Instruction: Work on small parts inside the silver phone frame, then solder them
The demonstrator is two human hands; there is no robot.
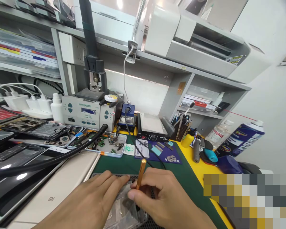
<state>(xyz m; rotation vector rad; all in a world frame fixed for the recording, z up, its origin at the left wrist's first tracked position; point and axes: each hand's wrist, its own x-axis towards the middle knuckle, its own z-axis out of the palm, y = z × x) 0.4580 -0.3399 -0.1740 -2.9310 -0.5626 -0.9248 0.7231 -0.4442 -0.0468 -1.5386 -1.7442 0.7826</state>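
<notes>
My left hand [90,200] lies flat, fingers pressing on an opened phone [124,206] that rests on the green mat [124,163] near the front edge. My right hand [162,197] grips an orange-handled screwdriver [141,173], held nearly upright with its tip down on the phone. The tip itself is hidden between my fingers. A clear plastic cover sits over part of the phone's lower end.
A gold Xiaomi phone [54,190] and several dismantled phones lie at left. A thick black hose [50,160] crosses them. A rework station [85,113], parts tray [105,143], black heating plate [152,128], blue mat [162,152] and spray can [240,140] stand behind and right.
</notes>
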